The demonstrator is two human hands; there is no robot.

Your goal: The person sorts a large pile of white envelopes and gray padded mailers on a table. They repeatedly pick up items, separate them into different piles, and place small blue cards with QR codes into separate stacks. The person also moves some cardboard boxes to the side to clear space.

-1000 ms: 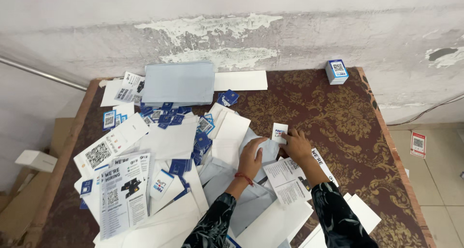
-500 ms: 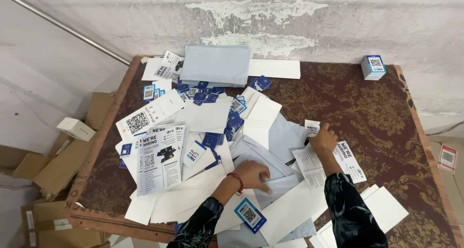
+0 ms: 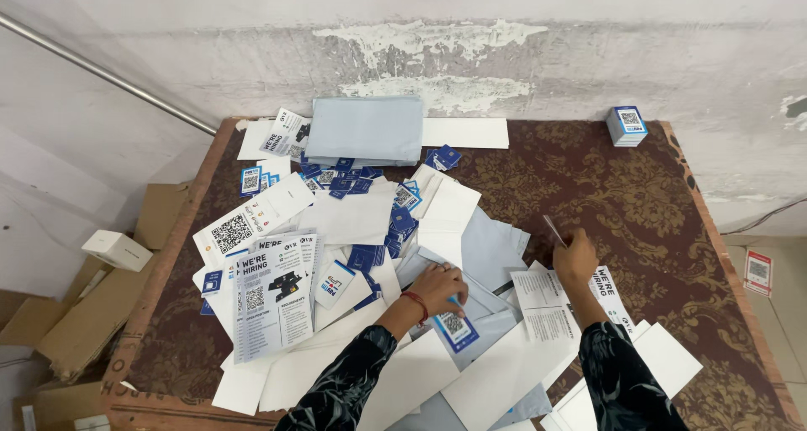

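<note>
My left hand [image 3: 438,285] rests on the heap of grey envelopes [image 3: 486,248] and white papers, its fingers on a blue-edged card with a square code [image 3: 454,328]. My right hand [image 3: 575,258] pinches a small white card [image 3: 554,229], held edge-on just above the table. A white printed leaflet [image 3: 545,301] lies under my right wrist. Both arms wear dark flower-print sleeves, and a red thread circles my left wrist.
The brown patterned table [image 3: 639,196] holds a grey envelope stack [image 3: 366,128] at the back, a small card stack [image 3: 627,125] at the back right, leaflets [image 3: 276,292] and scattered blue cards [image 3: 353,179] on the left. Cardboard boxes [image 3: 84,313] lie on the floor left.
My left hand has moved onto the blue-edged code card and drawn it up onto the envelopes. My right hand has tilted its small white card from face-up to edge-on.
</note>
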